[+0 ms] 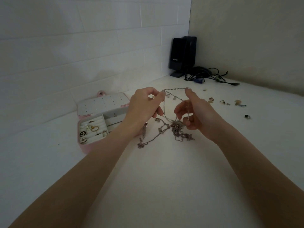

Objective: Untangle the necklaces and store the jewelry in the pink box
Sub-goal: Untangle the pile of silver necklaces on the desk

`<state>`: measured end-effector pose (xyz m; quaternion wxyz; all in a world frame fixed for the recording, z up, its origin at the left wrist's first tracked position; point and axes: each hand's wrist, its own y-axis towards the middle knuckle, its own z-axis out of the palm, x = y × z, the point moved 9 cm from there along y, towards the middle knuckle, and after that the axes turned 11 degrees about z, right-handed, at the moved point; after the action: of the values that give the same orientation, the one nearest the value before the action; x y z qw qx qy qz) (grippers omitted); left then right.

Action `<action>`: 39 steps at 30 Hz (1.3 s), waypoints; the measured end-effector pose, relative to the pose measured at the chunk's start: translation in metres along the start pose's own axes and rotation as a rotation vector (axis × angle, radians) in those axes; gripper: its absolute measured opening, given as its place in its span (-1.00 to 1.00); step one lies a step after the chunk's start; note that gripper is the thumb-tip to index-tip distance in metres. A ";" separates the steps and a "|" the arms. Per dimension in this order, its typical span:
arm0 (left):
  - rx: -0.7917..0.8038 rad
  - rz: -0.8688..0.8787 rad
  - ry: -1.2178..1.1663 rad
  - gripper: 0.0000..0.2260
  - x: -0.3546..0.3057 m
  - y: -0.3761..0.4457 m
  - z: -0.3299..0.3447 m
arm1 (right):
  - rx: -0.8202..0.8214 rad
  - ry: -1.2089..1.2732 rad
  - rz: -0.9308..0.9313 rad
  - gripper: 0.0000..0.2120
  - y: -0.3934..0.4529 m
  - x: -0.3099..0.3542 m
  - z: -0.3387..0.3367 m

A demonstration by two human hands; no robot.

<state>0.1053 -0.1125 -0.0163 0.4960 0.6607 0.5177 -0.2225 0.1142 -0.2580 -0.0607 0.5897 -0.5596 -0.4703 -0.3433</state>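
A silver chain necklace [175,89] with small charms is stretched taut between my two hands above the white table. My left hand [144,106] pinches its left end and my right hand [195,113] pinches its right end. Both sides of the chain run down into a tangled heap of silver necklaces [166,130] lying on the table under my hands. The pink box [85,148] stands open at the left, its white lid [102,103] leaning back. Its ring rolls hold several rings [94,128].
Loose earrings and small jewelry pieces [227,102] lie scattered at the right. Two black speakers [181,55] and a bundle of black cables [207,74] fill the far corner. White tiled wall runs along the left, a beige wall at the right.
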 end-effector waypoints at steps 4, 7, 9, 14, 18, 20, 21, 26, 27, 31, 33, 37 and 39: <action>-0.021 0.020 0.075 -0.66 -0.005 0.000 -0.005 | 0.043 -0.073 0.030 -0.41 0.000 -0.005 0.005; -0.031 -0.069 -0.087 -0.66 -0.001 0.001 -0.007 | 0.067 -0.046 0.033 -0.43 0.002 -0.004 0.005; -0.012 -0.119 -0.187 -0.67 0.000 0.000 -0.005 | 0.067 -0.060 0.045 -0.42 0.003 -0.006 0.005; 0.082 -0.126 -0.192 -0.76 -0.001 0.001 -0.002 | 0.092 -0.049 0.098 -0.38 0.005 -0.012 0.006; 0.169 -0.071 -0.041 -0.87 0.001 0.003 0.000 | 0.109 -0.049 0.107 -0.34 0.007 -0.014 0.005; 0.130 -0.029 0.021 -0.86 0.003 0.005 -0.004 | 0.123 -0.048 0.111 -0.32 0.007 -0.014 0.006; 0.119 -0.018 0.025 -0.86 0.003 0.006 -0.005 | 0.130 -0.042 0.115 -0.31 0.007 -0.015 0.007; 0.108 0.039 0.058 -0.86 0.001 0.007 -0.007 | 0.154 -0.011 0.139 -0.31 0.005 -0.016 0.007; 0.108 0.054 0.082 -0.85 0.001 0.007 -0.007 | 0.155 0.013 0.133 -0.33 0.005 -0.015 0.006; 0.142 0.069 0.109 -0.87 0.000 0.006 -0.004 | -0.017 0.086 0.052 -0.49 0.007 -0.009 -0.012; 0.185 0.047 0.054 -0.88 -0.002 0.004 -0.001 | -0.114 0.082 0.013 -0.54 0.007 -0.005 -0.021; 0.231 -0.007 -0.058 -0.88 -0.008 0.001 0.005 | -0.121 0.030 0.016 -0.57 0.007 -0.005 -0.020; 0.227 -0.020 -0.082 -0.88 -0.009 0.001 0.005 | -0.101 -0.034 0.028 -0.60 0.007 -0.007 -0.015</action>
<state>0.1040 -0.1211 -0.0114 0.4365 0.6976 0.4752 -0.3116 0.1215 -0.2724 -0.0684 0.5575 -0.6009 -0.4546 -0.3486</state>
